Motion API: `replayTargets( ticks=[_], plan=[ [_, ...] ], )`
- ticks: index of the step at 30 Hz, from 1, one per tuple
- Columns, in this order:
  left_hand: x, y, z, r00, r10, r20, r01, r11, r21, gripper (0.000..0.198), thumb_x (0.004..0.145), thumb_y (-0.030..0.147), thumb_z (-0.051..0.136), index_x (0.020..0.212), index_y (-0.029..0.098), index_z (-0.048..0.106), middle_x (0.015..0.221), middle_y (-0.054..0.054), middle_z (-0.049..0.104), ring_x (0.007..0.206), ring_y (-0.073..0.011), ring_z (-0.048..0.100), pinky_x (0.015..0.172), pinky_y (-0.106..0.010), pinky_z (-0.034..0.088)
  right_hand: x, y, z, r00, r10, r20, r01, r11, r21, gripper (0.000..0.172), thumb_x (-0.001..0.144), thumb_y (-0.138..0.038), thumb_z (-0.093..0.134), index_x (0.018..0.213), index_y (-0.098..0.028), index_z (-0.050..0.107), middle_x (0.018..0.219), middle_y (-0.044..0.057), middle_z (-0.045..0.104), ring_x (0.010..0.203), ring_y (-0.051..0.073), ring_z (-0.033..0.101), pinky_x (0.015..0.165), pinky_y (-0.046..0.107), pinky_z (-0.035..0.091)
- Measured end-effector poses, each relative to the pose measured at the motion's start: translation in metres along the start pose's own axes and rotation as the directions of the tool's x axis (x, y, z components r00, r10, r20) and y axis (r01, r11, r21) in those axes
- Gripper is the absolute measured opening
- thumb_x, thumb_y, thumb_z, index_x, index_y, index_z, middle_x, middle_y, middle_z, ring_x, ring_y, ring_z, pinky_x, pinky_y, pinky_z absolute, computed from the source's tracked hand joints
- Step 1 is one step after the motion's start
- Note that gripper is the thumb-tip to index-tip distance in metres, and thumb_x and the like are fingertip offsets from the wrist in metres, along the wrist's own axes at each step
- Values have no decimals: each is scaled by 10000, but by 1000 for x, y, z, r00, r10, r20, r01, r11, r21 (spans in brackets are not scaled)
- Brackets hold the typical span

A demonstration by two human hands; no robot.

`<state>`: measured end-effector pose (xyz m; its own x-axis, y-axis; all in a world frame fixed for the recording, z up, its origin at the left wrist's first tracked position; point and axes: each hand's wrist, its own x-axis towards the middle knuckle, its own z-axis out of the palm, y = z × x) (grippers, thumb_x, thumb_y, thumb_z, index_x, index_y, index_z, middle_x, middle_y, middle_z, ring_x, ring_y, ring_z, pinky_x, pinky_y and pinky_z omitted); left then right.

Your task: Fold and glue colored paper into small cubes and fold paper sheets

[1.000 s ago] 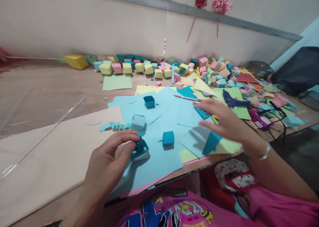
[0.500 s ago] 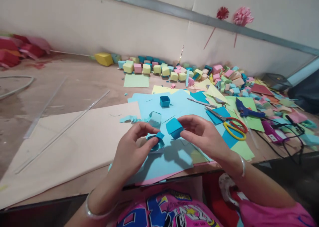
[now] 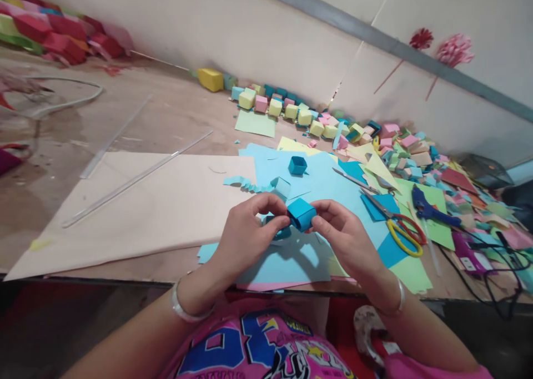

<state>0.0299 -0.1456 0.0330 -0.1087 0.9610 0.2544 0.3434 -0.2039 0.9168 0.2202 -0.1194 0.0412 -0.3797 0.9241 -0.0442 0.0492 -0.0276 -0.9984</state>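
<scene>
Blue paper box (image 3: 301, 213) now sits pinched between left hand (image 3: 250, 232) and right hand (image 3: 346, 240) (lifted off the sheets (image 3: 291, 257) a moment ago).

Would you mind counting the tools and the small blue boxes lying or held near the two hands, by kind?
Dark blue paper box held between left hand and right hand: 1
Dark blue open box on the sheets: 1
Pale blue box on the sheets: 1
Scissors with yellow and red handles: 1
Blue glue gun: 1
Total: 5
</scene>
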Motion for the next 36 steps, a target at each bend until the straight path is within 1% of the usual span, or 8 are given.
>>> replayTargets(
  ticks=[9,14,16,20,24,26,31,36],
  plan=[
    [-2,-3,4,997,6,-74,-6,1000,-1,196,665,57,643,781,214,625,755,42,674,734,-114,621,711,-258,508,-2,-1,6,999,-1,43,3,999,-43,141,869,-275,647,995,-211,634,916,13,665,803,111,643,750,258,550],
    [-5,-5,5,986,-142,-84,134,987,-93,410,717,114,636,1105,245,638,806,19,733,699,-151,679,547,-253,513,-3,0,9,991,-127,41,131,981,-143,173,890,-236,606,1062,-229,624,1019,34,678,947,137,645,828,281,554],
    [-5,-6,5,986,-152,-70,141,981,-132,496,723,123,636,1205,235,607,826,-1,743,787,-180,699,608,-279,549,-5,3,10,982,-187,30,189,960,-207,210,901,-229,588,1108,-236,622,1056,41,675,980,148,645,857,297,551],
    [-3,-4,4,992,-122,-34,112,969,-218,581,717,128,653,1288,190,564,847,-37,751,1042,-225,665,867,-358,555,-9,6,13,941,-336,31,324,872,-368,298,918,-203,551,1206,-258,604,1176,48,656,1071,166,626,914,336,543],
    [-4,-1,2,989,-145,-25,131,943,-308,615,719,182,713,1312,181,551,844,-49,757,1105,-245,645,908,-379,555,-10,3,18,863,-498,88,463,706,-536,343,921,-156,523,1238,-249,613,1249,59,639,1178,179,575,1016,384,492],
    [-5,0,2,990,-136,-40,116,938,-326,630,708,191,742,1311,186,556,836,-42,759,1110,-246,646,948,-390,543,-11,2,21,845,-524,104,487,676,-553,353,919,-155,525,1250,-238,611,1265,71,634,1184,183,573,1004,387,504],
    [-8,-3,0,988,-54,-146,10,957,-290,582,711,138,732,1270,224,596,782,-4,752,1057,-227,674,964,-396,545,-14,2,26,863,-501,59,468,751,-466,328,892,-181,584,1208,-258,629,1247,63,643,1154,196,585,897,387,560],
    [-10,-4,0,983,0,-184,-39,977,-211,579,687,126,752,1240,242,621,848,0,760,990,-221,700,945,-393,561,-16,1,31,875,-483,32,461,811,-360,325,854,-183,631,1171,-257,637,1217,73,646,1112,207,595,840,393,569]
  ],
)
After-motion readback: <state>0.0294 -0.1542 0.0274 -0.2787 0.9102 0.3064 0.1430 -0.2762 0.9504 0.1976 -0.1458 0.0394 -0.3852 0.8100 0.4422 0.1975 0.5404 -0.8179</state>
